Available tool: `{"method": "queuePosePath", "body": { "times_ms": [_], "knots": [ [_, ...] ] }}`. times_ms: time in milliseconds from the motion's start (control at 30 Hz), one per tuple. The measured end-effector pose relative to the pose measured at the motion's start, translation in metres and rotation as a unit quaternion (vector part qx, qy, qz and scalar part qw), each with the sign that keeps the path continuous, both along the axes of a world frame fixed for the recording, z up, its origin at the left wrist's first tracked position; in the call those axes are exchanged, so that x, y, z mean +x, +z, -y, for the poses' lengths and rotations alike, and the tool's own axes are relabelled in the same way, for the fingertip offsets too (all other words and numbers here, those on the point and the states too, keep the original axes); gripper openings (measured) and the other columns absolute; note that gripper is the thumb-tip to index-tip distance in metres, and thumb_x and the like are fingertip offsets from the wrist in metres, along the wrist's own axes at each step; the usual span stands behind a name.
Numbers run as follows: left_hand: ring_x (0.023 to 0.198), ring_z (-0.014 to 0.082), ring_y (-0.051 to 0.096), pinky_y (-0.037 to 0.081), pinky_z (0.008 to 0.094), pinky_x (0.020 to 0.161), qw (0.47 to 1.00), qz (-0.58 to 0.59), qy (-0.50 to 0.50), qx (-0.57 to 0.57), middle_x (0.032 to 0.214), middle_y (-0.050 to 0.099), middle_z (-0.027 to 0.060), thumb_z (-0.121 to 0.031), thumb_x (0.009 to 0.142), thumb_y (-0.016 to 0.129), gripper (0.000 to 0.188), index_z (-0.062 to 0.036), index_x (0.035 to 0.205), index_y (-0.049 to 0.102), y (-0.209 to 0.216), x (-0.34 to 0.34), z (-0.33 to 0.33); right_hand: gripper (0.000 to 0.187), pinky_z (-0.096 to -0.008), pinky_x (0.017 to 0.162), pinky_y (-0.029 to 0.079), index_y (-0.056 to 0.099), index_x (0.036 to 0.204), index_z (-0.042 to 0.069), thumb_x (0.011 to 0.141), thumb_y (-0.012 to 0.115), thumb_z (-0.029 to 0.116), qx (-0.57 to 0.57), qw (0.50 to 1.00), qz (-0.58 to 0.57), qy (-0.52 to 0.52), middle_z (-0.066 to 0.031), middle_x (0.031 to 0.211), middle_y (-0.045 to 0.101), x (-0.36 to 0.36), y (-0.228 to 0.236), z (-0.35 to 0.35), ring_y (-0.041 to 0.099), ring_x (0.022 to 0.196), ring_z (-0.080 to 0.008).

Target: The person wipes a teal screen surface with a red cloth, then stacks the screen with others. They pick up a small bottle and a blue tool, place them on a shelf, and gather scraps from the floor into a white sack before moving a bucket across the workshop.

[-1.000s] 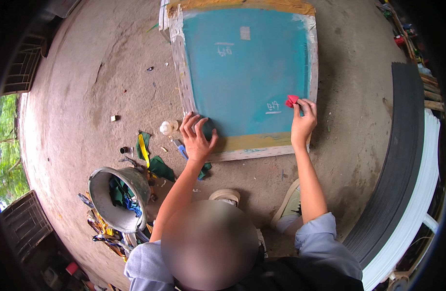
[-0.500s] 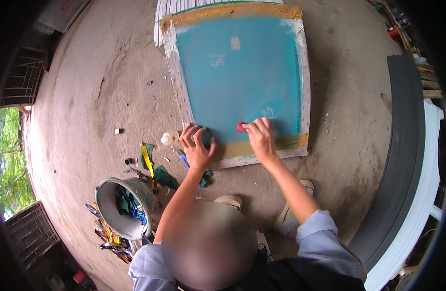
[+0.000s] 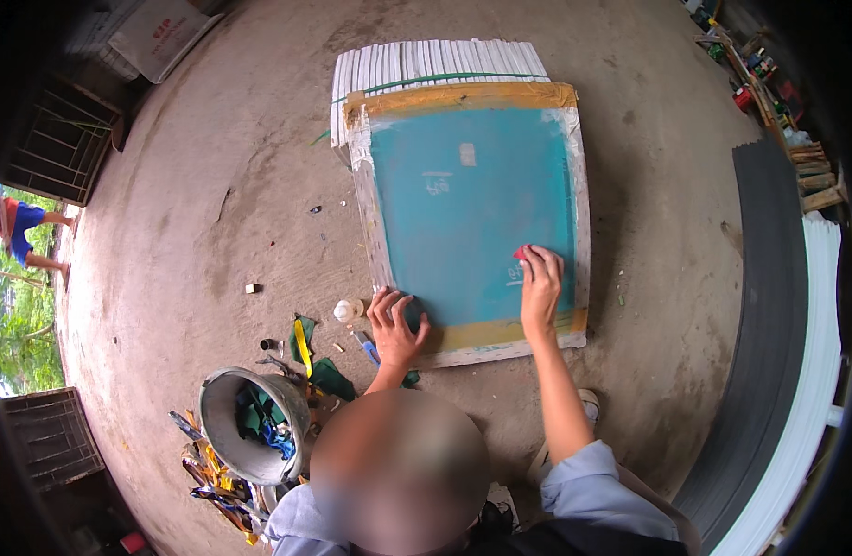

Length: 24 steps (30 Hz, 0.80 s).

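In front of me is a screen-printing frame [image 3: 582,185], its teal mesh bordered by pale wood and brown tape, with faint white marks on the mesh. My right hand [image 3: 543,285] pinches a small red cloth [image 3: 521,252] against the mesh at the lower right, beside one of the white marks. At the near left corner of the frame rests my left hand [image 3: 396,328], its fingers spread and bent over the edge, holding nothing else. Close by that hand lie a small clear bottle [image 3: 346,310] and a blue-handled cutter [image 3: 366,348].
Beneath the frame's far end lies a bundle of white slats [image 3: 445,63]. A grey bucket [image 3: 224,445] of cloth scraps stands at the left, amid green and yellow scraps [image 3: 303,345]. Dark corrugated sheeting [image 3: 769,269] lines the right. Another person's legs [image 3: 41,239] show far left.
My right hand has slid the red cloth away from me and rightward over the mesh. My left hand stays at the frame's corner. My view has shifted, and a person has appeared far left.
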<state>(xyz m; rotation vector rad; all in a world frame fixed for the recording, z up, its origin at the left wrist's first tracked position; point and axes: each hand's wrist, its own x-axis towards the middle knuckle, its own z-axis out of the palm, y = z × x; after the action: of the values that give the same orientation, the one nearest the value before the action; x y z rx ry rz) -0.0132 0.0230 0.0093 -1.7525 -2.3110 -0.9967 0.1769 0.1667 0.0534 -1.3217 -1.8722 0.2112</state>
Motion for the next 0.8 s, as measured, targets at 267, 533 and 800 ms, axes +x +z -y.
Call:
{"method": "queuePosePath", "body": {
  "times_ms": [267,533,800],
  "knots": [
    [0.121,0.0359,0.035,0.032,0.0486,0.100,0.999,0.033,-0.006,-0.002,0.116,0.043,0.0139,-0.014,0.069,0.068,0.046,-0.0090,0.111,0.049,0.001,0.003,-0.001,0.022,-0.0338,0.073,0.054,0.067,0.086,0.004,0.074,0.056,-0.010,0.083,0.968,0.134,0.195,-0.0095,0.087,0.065,0.013,-0.039,0.009,0.058,0.088,-0.0232],
    [0.121,0.0346,0.035,0.032,0.0468,0.101,1.000,0.021,0.001,-0.012,0.116,0.043,0.0124,-0.015,0.069,0.068,0.044,-0.0095,0.109,0.051,0.001,0.004,-0.002,0.022,-0.0251,0.071,0.058,0.067,0.089,0.007,0.077,0.058,-0.009,0.064,0.975,0.125,0.171,-0.0094,0.088,0.064,0.036,-0.046,0.015,0.059,0.090,-0.0219],
    [0.121,0.0344,0.035,0.032,0.0470,0.101,1.000,0.015,0.004,-0.015,0.116,0.043,0.0127,-0.015,0.069,0.067,0.044,-0.0088,0.109,0.050,0.004,0.008,-0.005,0.025,-0.0256,0.071,0.057,0.067,0.087,0.003,0.066,0.064,-0.010,0.099,0.975,0.153,0.129,-0.0057,0.089,0.064,0.039,-0.051,0.006,0.058,0.089,-0.0194]
  ]
}}
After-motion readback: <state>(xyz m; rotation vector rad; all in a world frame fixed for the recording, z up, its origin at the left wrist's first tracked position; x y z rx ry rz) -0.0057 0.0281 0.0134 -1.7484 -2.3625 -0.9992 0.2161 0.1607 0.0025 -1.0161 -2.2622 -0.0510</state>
